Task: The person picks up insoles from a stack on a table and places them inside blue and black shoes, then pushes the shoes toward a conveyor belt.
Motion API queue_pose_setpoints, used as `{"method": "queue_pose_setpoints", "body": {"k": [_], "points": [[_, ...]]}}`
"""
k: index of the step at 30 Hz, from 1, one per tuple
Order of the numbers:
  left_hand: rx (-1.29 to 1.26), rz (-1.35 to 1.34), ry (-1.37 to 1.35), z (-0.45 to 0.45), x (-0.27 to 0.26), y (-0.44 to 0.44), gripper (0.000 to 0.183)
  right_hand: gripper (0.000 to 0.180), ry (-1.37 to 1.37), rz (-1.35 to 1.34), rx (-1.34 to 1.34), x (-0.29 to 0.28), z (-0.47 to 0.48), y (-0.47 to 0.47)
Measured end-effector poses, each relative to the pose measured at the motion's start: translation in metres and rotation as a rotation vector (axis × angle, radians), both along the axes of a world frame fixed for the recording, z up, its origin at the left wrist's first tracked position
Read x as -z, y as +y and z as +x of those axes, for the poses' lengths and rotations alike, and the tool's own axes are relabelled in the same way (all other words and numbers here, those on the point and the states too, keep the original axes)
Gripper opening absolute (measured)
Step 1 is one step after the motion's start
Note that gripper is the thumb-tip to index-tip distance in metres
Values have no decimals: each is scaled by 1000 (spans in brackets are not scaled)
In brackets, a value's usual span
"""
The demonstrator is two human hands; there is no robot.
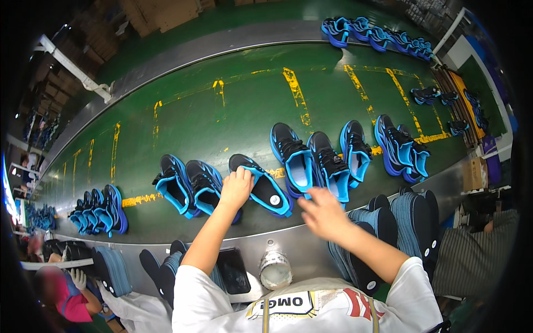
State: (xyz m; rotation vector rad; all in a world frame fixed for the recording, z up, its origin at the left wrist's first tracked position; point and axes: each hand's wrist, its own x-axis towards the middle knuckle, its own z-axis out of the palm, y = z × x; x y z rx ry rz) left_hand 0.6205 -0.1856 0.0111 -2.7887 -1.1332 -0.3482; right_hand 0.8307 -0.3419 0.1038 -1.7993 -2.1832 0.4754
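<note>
My left hand [238, 189] grips the tongue area of a black and blue sneaker [266, 187] on the green belt. That shoe's opening is pulled wide, and a black insole with a round white sticker [275, 200] shows inside. To the right, my right hand [327, 213] hovers with fingers apart and slightly blurred, holding nothing visible. It is close to the heels of two sneakers whose pale inside bottoms show, one left [291, 154] and one right [329, 164]. Left of my left hand stand two more sneakers, an outer one [173, 181] and one [204, 183] partly hidden by my forearm.
Stacks of insoles [412, 220] line the metal ledge on the right, with others [111, 270] at left. A glue-smeared jar [275, 270] and a dark phone-like slab [233, 269] sit before me. More sneakers [100, 208] stand along the belt [250, 108]. A co-worker [77, 295] is at lower left.
</note>
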Motion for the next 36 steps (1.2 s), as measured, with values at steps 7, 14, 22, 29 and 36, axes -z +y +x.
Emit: {"method": "queue_pose_setpoints", "body": {"k": [7, 14, 22, 29, 36], "points": [[-10, 40, 283, 25, 2, -3, 14, 59, -643, -315, -51, 24, 97, 1], [-1, 18, 390, 21, 4, -2, 19, 40, -592, -543, 133, 35, 131, 31], [-131, -473, -67, 14, -24, 6, 22, 60, -533, -224, 313, 10, 203, -4], [-354, -1019, -1300, 12, -79, 6, 18, 49, -42, -125, 542, -33, 149, -155], [-197, -546, -499, 77, -89, 0, 32, 61, 32, -226, 866, -19, 107, -245]]}}
